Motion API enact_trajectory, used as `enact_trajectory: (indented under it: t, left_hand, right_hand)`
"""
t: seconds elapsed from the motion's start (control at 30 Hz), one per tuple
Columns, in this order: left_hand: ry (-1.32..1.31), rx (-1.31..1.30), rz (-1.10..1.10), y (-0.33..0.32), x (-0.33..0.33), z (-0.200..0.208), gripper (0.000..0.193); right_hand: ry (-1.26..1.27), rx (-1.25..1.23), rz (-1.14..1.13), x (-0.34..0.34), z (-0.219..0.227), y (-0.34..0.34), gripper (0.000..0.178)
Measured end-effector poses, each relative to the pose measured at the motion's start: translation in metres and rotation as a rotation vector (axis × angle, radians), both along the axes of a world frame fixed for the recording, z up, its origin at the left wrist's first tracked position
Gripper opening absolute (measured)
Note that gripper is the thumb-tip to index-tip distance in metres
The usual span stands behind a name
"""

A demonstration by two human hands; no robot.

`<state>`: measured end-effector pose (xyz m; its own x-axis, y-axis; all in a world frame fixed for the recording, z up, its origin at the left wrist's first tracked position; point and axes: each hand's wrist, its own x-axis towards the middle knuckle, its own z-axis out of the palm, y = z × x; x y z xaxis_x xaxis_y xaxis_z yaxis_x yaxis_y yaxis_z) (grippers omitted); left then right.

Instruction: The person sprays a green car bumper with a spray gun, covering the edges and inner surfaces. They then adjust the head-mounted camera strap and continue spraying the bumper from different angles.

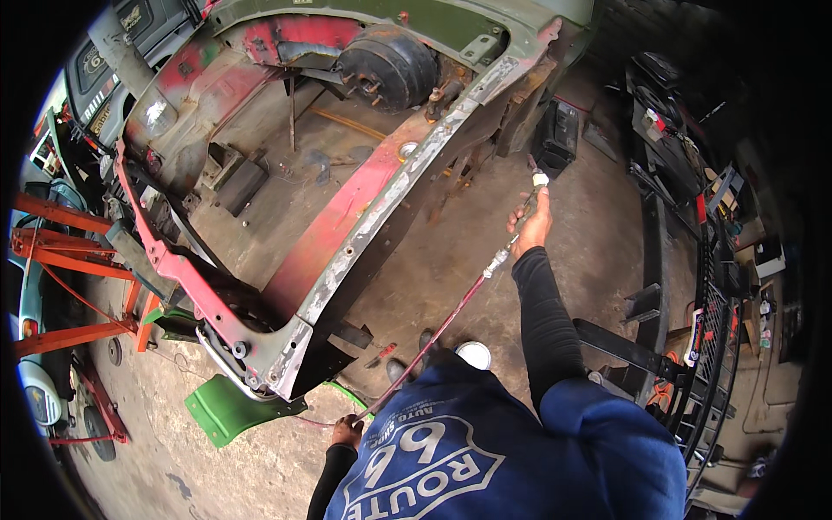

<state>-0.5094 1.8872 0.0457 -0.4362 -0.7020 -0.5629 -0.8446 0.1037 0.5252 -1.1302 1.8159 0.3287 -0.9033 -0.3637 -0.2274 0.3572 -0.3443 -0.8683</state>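
Two hands (left hand (347,431), right hand (531,227)) with fingers clenched around one red rod (438,334).

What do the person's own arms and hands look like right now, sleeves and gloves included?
Both arms wear tight, long black sleeves reaching the wrists. The right hand and left hand are bare, with no gloves visible. The black sleeves emerge from a blue top bearing a white shield-shaped print. No watch or rings can be made out.

Person standing on a concrete floor (451,260) beside a stripped car body shell (347,173), right hand (530,227) raised and gripping the upper end of a long thin red cable (442,325), left hand (347,431) grasping its lower end near a green panel (225,407).
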Motion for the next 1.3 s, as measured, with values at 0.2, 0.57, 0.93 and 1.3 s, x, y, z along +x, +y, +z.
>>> enact_trajectory:
  t: [0.2, 0.57, 0.93, 1.3]
  left_hand:
    - [-0.057, 0.072, -0.071, 0.000, -0.030, -0.050, 0.052]
    - [-0.251, 0.121, 0.031, -0.067, -0.168, -0.018, 0.062]
    - [0.023, -0.099, 0.044, -0.085, -0.146, -0.056, 0.065]
    - [0.199, -0.185, 0.333, -0.059, -0.152, -0.010, 0.037]
  right_hand:
    - [-0.073, 0.124, -0.027, -0.037, -0.041, -0.020, 0.059]
    - [-0.163, -0.092, -0.042, -0.111, -0.047, -0.048, 0.058]
    - [-0.046, -0.353, 0.082, -0.077, 0.047, -0.030, 0.055]
    - [0.006, -0.205, 0.093, -0.061, 0.075, -0.051, 0.051]
